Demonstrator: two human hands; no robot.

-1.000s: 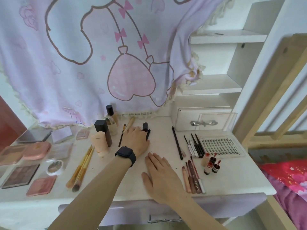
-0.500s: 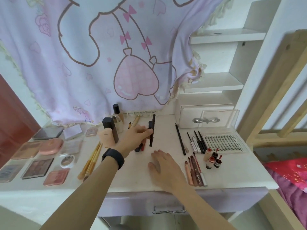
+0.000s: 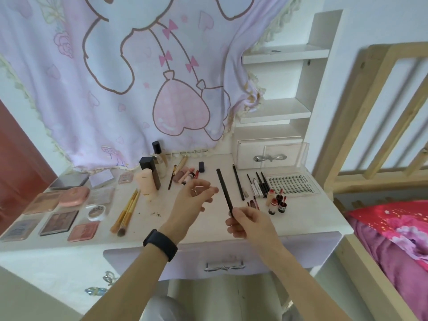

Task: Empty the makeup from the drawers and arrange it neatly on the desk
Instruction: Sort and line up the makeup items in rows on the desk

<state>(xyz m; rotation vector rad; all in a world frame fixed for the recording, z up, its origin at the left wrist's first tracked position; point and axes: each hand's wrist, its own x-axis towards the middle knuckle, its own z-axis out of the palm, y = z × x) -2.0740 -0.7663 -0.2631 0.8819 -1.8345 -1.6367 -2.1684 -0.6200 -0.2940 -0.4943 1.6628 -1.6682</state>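
Note:
My right hand pinches the lower end of a long black pencil, held tilted above the white desk. My left hand, with a black watch on the wrist, hovers beside it with loosely curled fingers and holds nothing. Behind it lie a few pink and red lipsticks and a small black cap. Another black pencil lies on the desk, with several eyeliners, small red bottles and a lash tray to its right.
Foundation bottles stand at the back. Wooden brushes lie left of centre, with palettes and a pink compact further left. A small drawer box sits at the back right. The desk drawer is closed. A bed frame stands to the right.
My left hand let go of the lipsticks and the black pencil and lifted off the desk. My right hand rose from the desktop and now holds the long black pencil.

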